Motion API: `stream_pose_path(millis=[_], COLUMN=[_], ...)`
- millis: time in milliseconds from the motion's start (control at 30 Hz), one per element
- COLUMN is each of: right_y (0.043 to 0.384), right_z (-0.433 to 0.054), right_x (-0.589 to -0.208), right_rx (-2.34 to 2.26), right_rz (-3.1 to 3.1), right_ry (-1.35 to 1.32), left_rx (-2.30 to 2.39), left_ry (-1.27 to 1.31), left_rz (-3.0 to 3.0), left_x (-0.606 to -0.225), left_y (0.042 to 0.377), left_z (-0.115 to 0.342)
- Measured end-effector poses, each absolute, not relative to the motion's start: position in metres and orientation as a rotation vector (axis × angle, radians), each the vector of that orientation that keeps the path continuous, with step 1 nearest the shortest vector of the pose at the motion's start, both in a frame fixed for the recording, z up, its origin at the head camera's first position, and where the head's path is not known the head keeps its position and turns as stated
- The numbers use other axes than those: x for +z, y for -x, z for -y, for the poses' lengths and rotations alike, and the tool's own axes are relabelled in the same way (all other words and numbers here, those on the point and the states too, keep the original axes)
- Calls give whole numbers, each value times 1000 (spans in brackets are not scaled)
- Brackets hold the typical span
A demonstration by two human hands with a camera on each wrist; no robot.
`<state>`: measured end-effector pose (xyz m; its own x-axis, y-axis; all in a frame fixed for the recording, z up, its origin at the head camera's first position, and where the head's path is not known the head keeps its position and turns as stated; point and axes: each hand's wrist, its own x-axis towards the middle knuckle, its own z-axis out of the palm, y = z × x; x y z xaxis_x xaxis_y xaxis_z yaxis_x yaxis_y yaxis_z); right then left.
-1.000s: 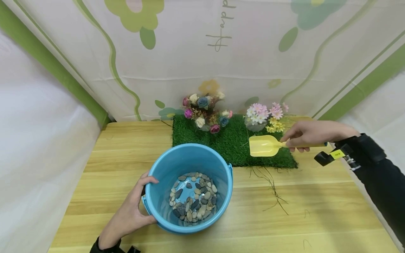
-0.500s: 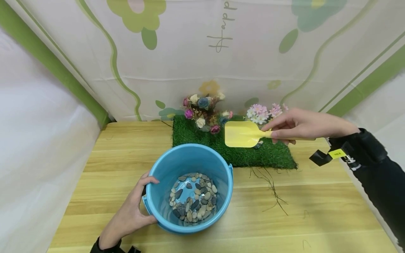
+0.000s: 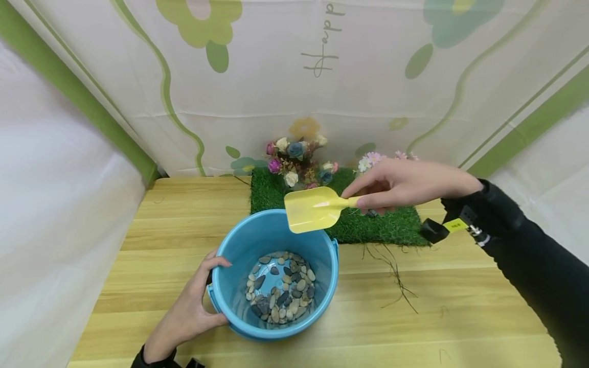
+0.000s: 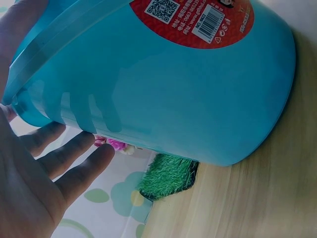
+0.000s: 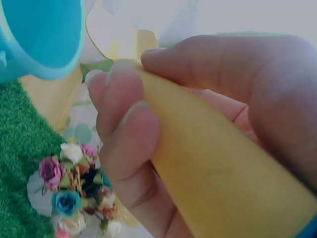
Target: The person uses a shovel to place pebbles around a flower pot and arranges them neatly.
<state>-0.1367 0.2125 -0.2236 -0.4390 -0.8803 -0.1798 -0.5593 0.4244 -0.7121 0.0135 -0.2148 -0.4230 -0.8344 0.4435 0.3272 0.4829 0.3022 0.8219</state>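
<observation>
A blue plastic bucket (image 3: 329, 301) with grey and tan pebbles (image 3: 294, 296) across its bottom stands on the wooden table. My left hand (image 3: 190, 309) holds its left side, one fingertip hooked over the rim; in the left wrist view several fingers (image 4: 84, 171) reach along the outer wall. A yellow toy shovel (image 3: 315, 209) is held by its handle in my right hand (image 3: 400, 186), blade pointing left over the bucket's far rim. No pebbles show on the blade. In the right wrist view, thumb and fingers wrap the thick yellow handle (image 5: 213, 148).
Behind the bucket lies a green artificial grass mat (image 3: 391, 230) bearing a rose bunch (image 3: 299, 158) and pink and white flowers (image 3: 370, 161), partly hidden by my right hand. Loose dark strands (image 3: 398, 278) lie on the table (image 3: 175, 225). A printed curtain (image 3: 257, 82) hangs behind.
My right hand has carried the shovel leftward from beside the pink flowers across the grass mat to the bucket's far rim. The left hand and bucket have stayed put.
</observation>
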Motion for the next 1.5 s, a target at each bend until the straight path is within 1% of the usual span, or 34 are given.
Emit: stream_pose_path(millis=[533,767,933,1200,1500], right_y=[145,140,134,122,102], right_z=[-143,-117,-103,-81,-58], right_x=[-251,-264,-263,-272,-287], right_rx=[-618,-525,-444,-287,-122], right_rz=[-1970,-1988,-2062,-2154,-2329], right_ry=[1335,1382,1384,1286,1146], left_rx=[-1578,-1582,-1580,-1605,-1613], left_ry=[864,873,868,877,888], left_rz=[2528,2517,2520,2512,2507], left_x=[-424,-424,-424,-424,-423], left_y=[-14,-13,-13,-14,-13], left_z=[214,214,214,214,215])
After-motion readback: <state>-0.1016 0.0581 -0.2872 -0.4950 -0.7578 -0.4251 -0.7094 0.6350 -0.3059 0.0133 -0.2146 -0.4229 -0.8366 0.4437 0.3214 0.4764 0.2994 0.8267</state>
